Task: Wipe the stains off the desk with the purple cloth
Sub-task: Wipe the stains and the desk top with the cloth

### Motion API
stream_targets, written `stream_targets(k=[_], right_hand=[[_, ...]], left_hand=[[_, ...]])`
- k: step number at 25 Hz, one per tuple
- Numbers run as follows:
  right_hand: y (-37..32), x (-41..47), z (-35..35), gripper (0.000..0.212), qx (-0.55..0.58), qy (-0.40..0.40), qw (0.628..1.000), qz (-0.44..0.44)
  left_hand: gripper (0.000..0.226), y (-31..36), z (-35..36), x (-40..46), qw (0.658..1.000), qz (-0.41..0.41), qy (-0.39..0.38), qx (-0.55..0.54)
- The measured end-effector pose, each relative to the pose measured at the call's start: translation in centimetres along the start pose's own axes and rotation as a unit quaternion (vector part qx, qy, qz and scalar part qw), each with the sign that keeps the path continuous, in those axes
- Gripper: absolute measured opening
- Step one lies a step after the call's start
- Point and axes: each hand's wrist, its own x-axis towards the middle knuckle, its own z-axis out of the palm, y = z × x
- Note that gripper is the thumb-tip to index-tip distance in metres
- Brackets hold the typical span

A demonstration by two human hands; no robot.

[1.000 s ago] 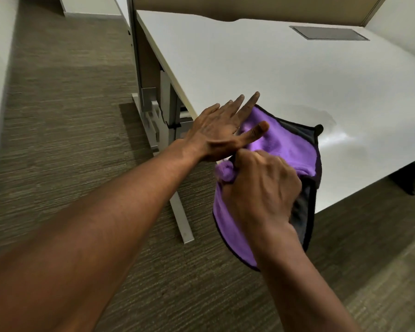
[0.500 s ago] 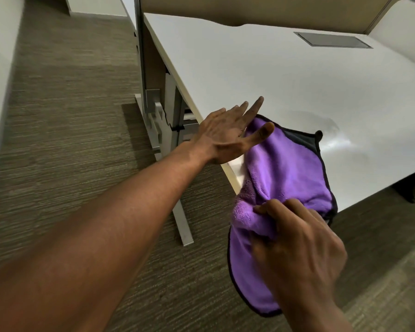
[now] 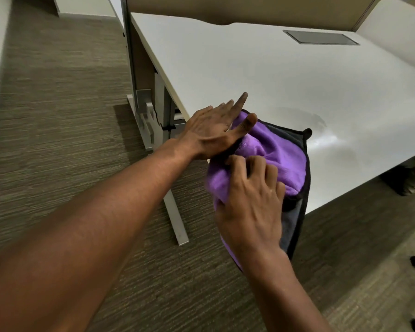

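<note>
Two hands on one cloth, near corner of the desk (image 3: 261, 75). Left hand (image 3: 213, 133) is flat, fingers spread and straight, thumb laid over the top of the purple cloth (image 3: 278, 149) — gripping nothing, seemingly just pinning the fabric against the desk edge. Right hand (image 3: 252, 200) is curled, fingers bunched into a fold of the cloth, clamped on it. Cloth sits half on the desk, half hanging off the near edge toward the carpet (image 3: 70, 152); dark grey backing and black trim show on its right side.

Step in hand, by my read: gathering or folding the cloth into a pad, wiping not yet begun. A faint smear (image 3: 319, 121) lies on the white top just beyond the cloth's far corner — likely the stain, though it is pale and partly glare, hard to be sure.

To do it well:
- pull the hanging half up onto the desk first, or it will drag and slip off
- fold purple side out, one flat layer under the palm, no lump
- keep the left hand anchoring until the right has a firm handful
- then press flat and sweep over the smear in overlapping strokes, inward from the desk edge

Risk — the loose tail catching the edge mid-stroke.
</note>
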Motion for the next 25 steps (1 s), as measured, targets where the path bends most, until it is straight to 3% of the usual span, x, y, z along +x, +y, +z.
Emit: stream_targets(k=[3,6,12,17,20,25], right_hand=[[0.6,-0.9,-0.4,0.089,-0.006,-0.087,0.996,0.022],[0.1,1.2,-0.2,0.089,0.007,-0.163,0.987,0.009],[-1.8,4.4,0.9,0.083,0.0,-0.162,0.987,-0.012],[1.6,-0.1,-0.9,0.08,0.062,-0.149,0.983,-0.085],[2.4,-1.7,-1.4,0.082,0.042,-0.162,0.985,-0.05],[-1.2,4.5,0.5,0.086,0.015,-0.198,0.98,-0.026]], left_hand=[[0.115,0.3,-0.4,-0.2,1.0,0.005,-0.002,-0.02],[0.123,0.8,-1.3,-0.5,0.998,-0.005,-0.002,-0.065],[0.13,1.3,-1.4,-0.6,0.997,-0.012,-0.006,-0.072],[0.126,1.0,-1.2,-0.4,0.998,-0.008,-0.007,-0.058],[0.121,0.8,-0.9,-0.4,0.999,-0.009,-0.009,-0.044],[0.125,0.8,-1.1,-0.4,0.998,-0.002,-0.002,-0.056]])
